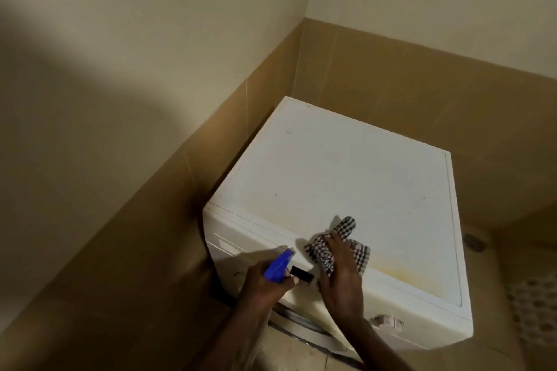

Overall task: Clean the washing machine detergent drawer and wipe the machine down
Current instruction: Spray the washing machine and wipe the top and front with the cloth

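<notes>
Wipe-down: left grip (265,281) clenched round blue plastic spray bottle (278,263), right grip (340,275) released, flat on black-and-white checked cloth (346,229) atop white washing machine (331,172). Likely next: sweeping across.

The body of the spray bottle (278,263) is hidden by the left hand (265,285), and the front of the washing machine (331,175) is largely covered by both forearms (241,334).
</notes>
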The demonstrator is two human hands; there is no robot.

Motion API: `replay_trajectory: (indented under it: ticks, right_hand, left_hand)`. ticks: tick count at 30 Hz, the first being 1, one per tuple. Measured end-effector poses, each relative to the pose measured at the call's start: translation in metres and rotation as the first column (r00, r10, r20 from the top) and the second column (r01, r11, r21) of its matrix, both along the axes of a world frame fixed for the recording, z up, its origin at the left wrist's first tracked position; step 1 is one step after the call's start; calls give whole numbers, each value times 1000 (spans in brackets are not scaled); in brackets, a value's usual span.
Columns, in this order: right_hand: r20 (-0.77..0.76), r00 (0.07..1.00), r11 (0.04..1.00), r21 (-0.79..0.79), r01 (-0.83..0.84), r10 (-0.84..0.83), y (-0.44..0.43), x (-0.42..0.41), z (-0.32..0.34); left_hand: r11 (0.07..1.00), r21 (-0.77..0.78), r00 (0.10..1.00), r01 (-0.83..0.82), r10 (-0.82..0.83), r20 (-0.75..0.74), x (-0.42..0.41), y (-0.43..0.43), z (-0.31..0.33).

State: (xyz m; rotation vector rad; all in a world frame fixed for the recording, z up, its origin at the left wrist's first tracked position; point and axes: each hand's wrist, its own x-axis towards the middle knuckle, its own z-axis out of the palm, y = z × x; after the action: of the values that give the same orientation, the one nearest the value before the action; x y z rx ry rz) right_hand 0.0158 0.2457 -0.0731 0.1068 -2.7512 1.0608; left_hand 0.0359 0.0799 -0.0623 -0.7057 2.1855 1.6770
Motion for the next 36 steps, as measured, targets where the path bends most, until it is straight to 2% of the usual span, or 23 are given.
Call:
replay_trajectory:
  ticks: [6,11,16,22,30,36]
  right_hand:
    - [9,965,958,119,-262,263,-50,-31,-3]
    - [-40,963,951,171,-258,268,-41,-16,-11]
    - [-68,963,949,201,-242,260,-57,-16,-15]
    - [-22,927,910,205,-361,373,-117,-45,4]
    - [-86,903,877,295,-380,420,-99,-33,-13]
    - [-32,896,869,261,-420,443,-152,-58,8]
  left_hand:
    - [981,32,981,-190,189,30,1,-29,-9]
    - [948,85,952,-306,303,52,-2,-55,-8]
    - [924,46,925,-381,381,10,-3,-82,-19]
    - [925,-17,925,-380,379,-38,-5,-94,-13]
    - [902,-85,904,-423,413,-113,5,-114,-14]
    - [899,-103,903,-425,413,-118,4,-128,-9]
